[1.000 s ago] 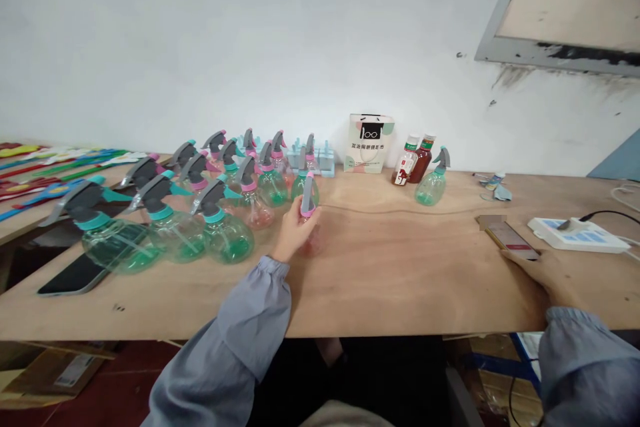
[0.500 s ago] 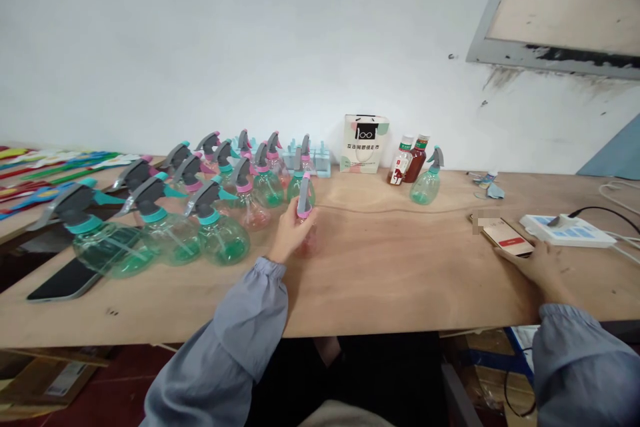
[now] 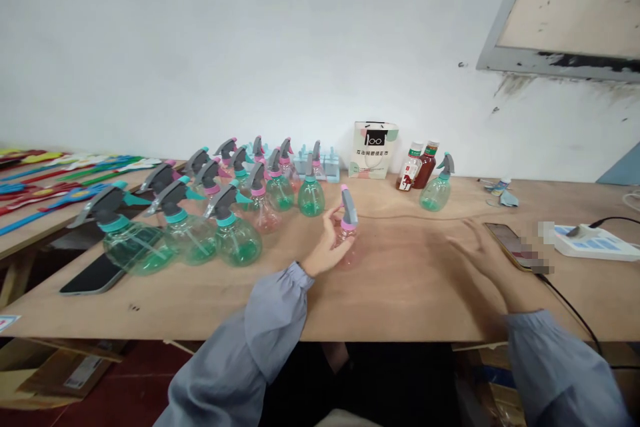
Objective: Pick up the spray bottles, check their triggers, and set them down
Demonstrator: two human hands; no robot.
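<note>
left hand (image 3: 330, 245) around translucent pink bottle (image 3: 349, 223)

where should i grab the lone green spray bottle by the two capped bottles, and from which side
Probably around the neck, below the trigger head, coming from the front right. The green spray bottle stands upright, and its rounded body bulges out below that narrower neck. The capped bottles stand close behind its left, so that side looks tighter.
</note>
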